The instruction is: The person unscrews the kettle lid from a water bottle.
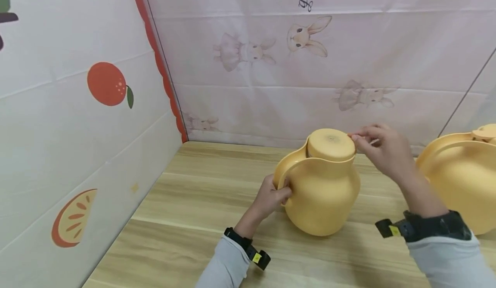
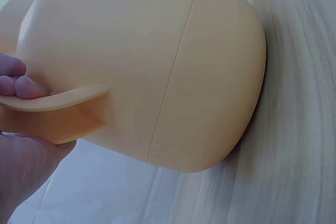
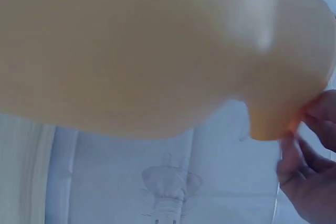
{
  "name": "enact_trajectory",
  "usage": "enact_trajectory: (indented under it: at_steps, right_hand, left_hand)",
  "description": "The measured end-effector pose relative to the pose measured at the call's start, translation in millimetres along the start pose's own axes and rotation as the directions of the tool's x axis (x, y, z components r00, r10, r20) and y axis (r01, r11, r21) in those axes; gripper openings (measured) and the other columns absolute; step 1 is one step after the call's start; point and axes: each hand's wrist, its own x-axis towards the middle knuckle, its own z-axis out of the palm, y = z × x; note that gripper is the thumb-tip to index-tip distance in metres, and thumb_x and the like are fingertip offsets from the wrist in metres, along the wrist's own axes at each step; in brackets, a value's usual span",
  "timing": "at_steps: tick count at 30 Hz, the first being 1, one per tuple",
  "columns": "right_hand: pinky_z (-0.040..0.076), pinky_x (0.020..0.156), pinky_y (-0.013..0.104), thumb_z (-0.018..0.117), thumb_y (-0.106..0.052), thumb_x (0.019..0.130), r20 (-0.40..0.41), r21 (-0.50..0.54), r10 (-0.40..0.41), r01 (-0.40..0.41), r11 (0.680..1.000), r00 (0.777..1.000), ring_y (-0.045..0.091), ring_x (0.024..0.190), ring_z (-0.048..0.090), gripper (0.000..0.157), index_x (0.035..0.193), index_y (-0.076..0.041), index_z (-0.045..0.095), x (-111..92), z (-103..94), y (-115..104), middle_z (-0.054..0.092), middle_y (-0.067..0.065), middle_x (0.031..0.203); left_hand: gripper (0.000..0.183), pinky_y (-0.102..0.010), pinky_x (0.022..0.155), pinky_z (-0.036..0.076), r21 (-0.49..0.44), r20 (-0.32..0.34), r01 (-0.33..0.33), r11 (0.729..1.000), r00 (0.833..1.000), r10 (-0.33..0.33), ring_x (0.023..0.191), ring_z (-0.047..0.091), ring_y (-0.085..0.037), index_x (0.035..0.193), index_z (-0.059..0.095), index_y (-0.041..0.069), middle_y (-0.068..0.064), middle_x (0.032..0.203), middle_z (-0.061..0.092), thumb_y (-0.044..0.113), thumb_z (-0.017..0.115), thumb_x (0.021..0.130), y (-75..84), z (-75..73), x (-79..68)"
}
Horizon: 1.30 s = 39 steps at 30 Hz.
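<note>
A yellow thermos jug point(image 1: 321, 193) stands upright on the wooden table, its round lid point(image 1: 332, 144) seated in the top. My left hand point(image 1: 270, 196) grips the jug's handle point(image 1: 286, 167); the left wrist view shows fingers and thumb on either side of that handle point(image 2: 79, 98). At the rim opposite the handle, my right hand point(image 1: 385, 150) pinches a small orange piece by the spout. In the right wrist view the spout point(image 3: 265, 121) points down, with the right hand's fingertips point(image 3: 291, 163) against its edge. What exactly the orange piece is stays partly hidden by the fingers.
A second yellow jug point(image 1: 461, 180) stands to the right, just past my right forearm and cut off by the view's edge. Behind the table point(image 1: 174, 219) hangs a pink rabbit-print sheet point(image 1: 248, 107); a white fruit-print sheet point(image 1: 77, 141) borders the left.
</note>
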Motion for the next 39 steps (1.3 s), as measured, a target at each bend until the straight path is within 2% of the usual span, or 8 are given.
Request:
enact_trajectory:
  at_steps: [2,6,8,11,16,26,36,39]
  right_hand:
    - [0.043,0.055,0.016,0.062,-0.012,0.085,0.136,-0.012,0.058,-0.057,0.998,0.989,0.015,0.071,0.054,0.014,0.09,-0.002,0.069,10,-6.1,0,0.064,0.017,0.087]
    - [0.046,0.051,0.032,0.059,-0.02,0.088,0.324,-0.048,0.161,-0.154,0.987,0.932,0.025,0.071,0.056,0.023,0.097,-0.001,0.068,27,-14.0,-1,0.065,0.019,0.089]
    - [0.045,0.051,0.033,0.059,-0.021,0.088,0.379,-0.078,0.201,-0.186,0.98,0.903,0.025,0.07,0.054,0.025,0.099,0.0,0.067,35,-15.5,-3,0.064,0.018,0.086]
    - [0.047,0.054,0.038,0.061,-0.019,0.086,0.428,-0.129,0.22,-0.182,0.975,0.877,0.024,0.069,0.053,0.024,0.097,0.001,0.066,46,-14.6,-9,0.064,0.016,0.082]
    - [0.049,0.065,0.047,0.06,-0.015,0.084,0.488,-0.176,0.209,-0.139,0.974,0.848,0.027,0.075,0.057,0.023,0.094,0.004,0.067,65,-4.4,-21,0.066,0.019,0.085]
    - [0.045,0.053,0.035,0.062,-0.015,0.082,0.514,-0.233,0.171,-0.056,0.971,0.841,0.02,0.06,0.053,0.02,0.083,0.004,0.069,79,8.5,-40,0.066,0.013,0.073]
    - [0.045,0.055,0.034,0.059,-0.017,0.086,0.55,-0.137,0.106,-0.035,0.99,0.828,0.018,0.062,0.053,0.021,0.09,0.002,0.068,75,23.8,-60,0.066,0.013,0.079]
    - [0.046,0.059,0.036,0.061,-0.016,0.084,0.545,-0.121,0.086,-0.023,0.992,0.834,0.019,0.065,0.053,0.018,0.086,0.0,0.068,73,25.2,-64,0.065,0.011,0.078]
  left_hand:
    - [0.011,-0.026,0.045,0.037,0.004,-0.002,0.0,1.0,1.0,0.0,0.046,0.041,-0.015,0.069,0.041,-0.002,-0.008,0.053,0.041,-0.01,0.045,0.076,0.5,-0.1,-0.2]
    - [0.01,-0.029,0.046,0.036,-0.001,0.006,0.0,1.0,1.0,0.0,0.047,0.041,-0.015,0.07,0.042,-0.003,-0.007,0.054,0.041,-0.01,0.044,0.077,0.9,-0.5,-0.7]
    - [0.009,-0.029,0.046,0.036,-0.007,0.012,0.004,1.0,1.0,-0.004,0.048,0.041,-0.014,0.072,0.042,-0.003,-0.005,0.055,0.042,-0.01,0.043,0.078,0.6,-0.6,-0.9]
    - [0.008,-0.029,0.047,0.036,-0.01,0.015,0.007,1.0,1.0,-0.006,0.048,0.041,-0.014,0.073,0.042,-0.003,-0.005,0.055,0.042,-0.009,0.043,0.078,0.0,-1.0,-1.5]
    - [0.006,-0.029,0.046,0.036,-0.015,0.012,0.009,1.0,1.0,-0.008,0.048,0.041,-0.015,0.074,0.042,-0.004,-0.006,0.055,0.041,-0.009,0.043,0.078,-0.8,-1.6,-2.9]
    - [0.012,-0.029,0.047,0.036,-0.005,0.002,0.02,1.0,1.0,-0.02,0.049,0.041,-0.015,0.074,0.043,0.003,-0.008,0.056,0.041,-0.008,0.044,0.078,0.9,1.2,-4.0]
    - [0.014,-0.027,0.046,0.035,-0.012,-0.005,0.025,1.0,1.0,-0.026,0.047,0.039,-0.015,0.068,0.039,-0.001,-0.003,0.054,0.039,-0.01,0.045,0.077,-1.9,1.3,-1.6]
    - [0.016,-0.024,0.046,0.034,-0.011,-0.011,0.021,1.0,1.0,-0.022,0.047,0.038,-0.015,0.065,0.037,-0.002,-0.003,0.054,0.038,-0.011,0.045,0.076,-1.7,1.2,-0.6]
